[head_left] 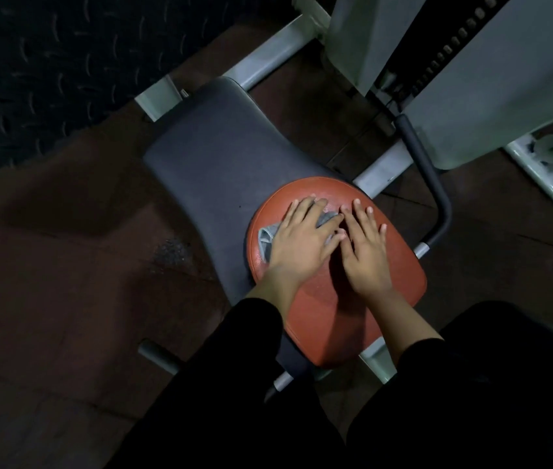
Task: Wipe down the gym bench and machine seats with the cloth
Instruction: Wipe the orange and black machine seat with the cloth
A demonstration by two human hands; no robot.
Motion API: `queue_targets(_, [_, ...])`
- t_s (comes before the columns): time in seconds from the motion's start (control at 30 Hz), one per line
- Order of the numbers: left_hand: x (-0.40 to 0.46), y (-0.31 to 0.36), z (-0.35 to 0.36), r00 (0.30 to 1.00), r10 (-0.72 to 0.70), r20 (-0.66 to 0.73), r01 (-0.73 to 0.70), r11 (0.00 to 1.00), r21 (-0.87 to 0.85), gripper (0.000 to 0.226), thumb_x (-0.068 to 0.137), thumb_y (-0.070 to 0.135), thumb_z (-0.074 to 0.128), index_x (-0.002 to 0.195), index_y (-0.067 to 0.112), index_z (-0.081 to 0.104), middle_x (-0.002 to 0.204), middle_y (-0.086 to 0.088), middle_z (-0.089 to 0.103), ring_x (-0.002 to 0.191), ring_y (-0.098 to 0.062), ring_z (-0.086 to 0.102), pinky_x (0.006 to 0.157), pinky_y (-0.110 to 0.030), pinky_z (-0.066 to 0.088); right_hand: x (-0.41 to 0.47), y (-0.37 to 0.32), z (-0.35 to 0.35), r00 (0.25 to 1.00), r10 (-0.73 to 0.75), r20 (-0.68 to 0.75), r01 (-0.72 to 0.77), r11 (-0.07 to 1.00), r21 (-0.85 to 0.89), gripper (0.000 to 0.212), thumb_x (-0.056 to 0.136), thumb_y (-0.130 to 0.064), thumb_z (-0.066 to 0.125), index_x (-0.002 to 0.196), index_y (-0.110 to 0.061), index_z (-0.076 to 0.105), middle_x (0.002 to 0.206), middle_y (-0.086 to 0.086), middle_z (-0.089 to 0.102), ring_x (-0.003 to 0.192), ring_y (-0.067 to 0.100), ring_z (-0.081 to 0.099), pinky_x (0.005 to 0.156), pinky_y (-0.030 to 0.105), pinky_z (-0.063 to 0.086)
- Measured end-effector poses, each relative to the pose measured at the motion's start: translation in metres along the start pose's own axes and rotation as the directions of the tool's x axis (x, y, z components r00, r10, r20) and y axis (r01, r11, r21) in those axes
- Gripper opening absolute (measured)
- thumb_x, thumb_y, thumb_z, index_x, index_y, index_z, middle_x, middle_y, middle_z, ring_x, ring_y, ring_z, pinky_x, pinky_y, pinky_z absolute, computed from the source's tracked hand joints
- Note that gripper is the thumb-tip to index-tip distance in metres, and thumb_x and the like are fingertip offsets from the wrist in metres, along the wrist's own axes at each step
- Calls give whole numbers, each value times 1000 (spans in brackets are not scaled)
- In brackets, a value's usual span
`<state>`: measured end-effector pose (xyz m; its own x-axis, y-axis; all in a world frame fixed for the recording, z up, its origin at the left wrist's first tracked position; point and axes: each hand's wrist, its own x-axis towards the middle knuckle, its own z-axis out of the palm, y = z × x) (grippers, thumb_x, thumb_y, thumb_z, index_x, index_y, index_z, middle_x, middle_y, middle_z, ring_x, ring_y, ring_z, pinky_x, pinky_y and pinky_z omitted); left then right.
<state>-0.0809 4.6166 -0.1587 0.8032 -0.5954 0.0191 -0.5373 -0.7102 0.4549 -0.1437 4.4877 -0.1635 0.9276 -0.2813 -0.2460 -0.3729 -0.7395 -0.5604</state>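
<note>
1. A grey cloth point(266, 239) is seen lying on the far left part of an orange seat pad point(400, 265); most of it is covered by a hand, with crumpled folds showing at the left edge and between the fingers.
2. The left hand point(302, 240) is laid flat on the cloth, fingers extended and spread; the cloth is pressed down, not pinched or wrapped.
3. The right hand point(366, 245) is laid palm-down directly on the orange pad just beside the left hand, fingers straight and slightly apart; nothing is held. The two hands lie close at the thumbs; contact between them cannot be determined.
4. A faint wet sheen is noted on the pad near the cloth.
5. Black sleeves point(258, 319) are seen at both forearms.
6. A grey bench pad point(221, 147) extends beyond the orange pad, which overlaps its near end.
7. A white machine frame point(268, 52) and a black-gripped handle point(427, 177) are noted to the right, over a dark floor point(48, 265).
</note>
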Motion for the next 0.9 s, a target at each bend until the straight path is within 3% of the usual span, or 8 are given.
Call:
queue_targets(0.17, [-25,-23,-24,982,-189,22,190,963,-189,60,92,55,39,138,20,53,147,-10,44,141,-26,31,118,-45,19,-3,-43,4,986,89,-142,-78,994,81,50,92,-29,34,135,-8,48,143,11,43,134,28,37,110,41,27])
queue_targets(0.3, [-40,-46,-36,961,-257,99,274,929,-248,59,97,51,22,143,24,47,149,-3,42,142,-19,31,117,-29,21,-8,-72,16,985,128,-119,-121,990,70,68,88,-55,25,136,-12,48,141,10,44,131,27,39,108,42,28])
queue_targets(0.4, [-42,-55,-38,961,-251,116,274,920,-279,47,102,32,36,144,14,44,150,-2,42,142,-16,30,115,-19,14,-10,-84,22,969,206,-140,-195,977,86,75,84,-63,38,137,-11,47,142,13,42,132,30,37,109,45,28])
queue_targets(0.5, [-43,-58,-36,962,-240,130,268,923,-275,46,98,11,42,145,11,42,151,-3,40,143,-17,28,116,-22,16,-9,-85,23,980,156,-127,-143,984,106,64,81,-35,60,134,-2,47,138,21,44,126,38,40,106,49,34])
queue_targets(0.57, [-45,-57,-34,971,-212,113,235,936,-261,45,99,18,40,143,12,46,151,-3,40,143,-18,28,118,-27,19,-8,-79,17,990,107,-90,-96,989,112,60,80,-19,62,135,-1,47,140,21,40,127,40,38,109,46,31])
queue_targets(0.7, [-48,-54,-32,958,-267,109,287,918,-274,48,100,36,32,142,20,49,152,4,38,142,-12,26,115,-27,25,-15,-76,11,992,34,-120,-38,999,-32,55,84,-11,56,138,-6,46,151,15,28,137,36,27,114,44,23])
queue_targets(0.8, [-51,-55,-33,953,-280,113,300,920,-254,45,101,36,35,142,22,49,153,9,36,142,-9,25,111,-32,34,-23,-89,22,975,89,-206,-126,977,-172,54,90,-36,44,140,-14,46,149,13,34,135,36,32,109,52,30])
queue_targets(0.9, [-51,-56,-38,950,-277,144,303,931,-203,44,101,29,39,144,22,45,155,11,32,141,-6,23,106,-32,38,-21,-95,29,964,218,-149,-248,943,-220,62,93,-52,43,148,-24,31,155,4,25,135,34,26,106,48,27])
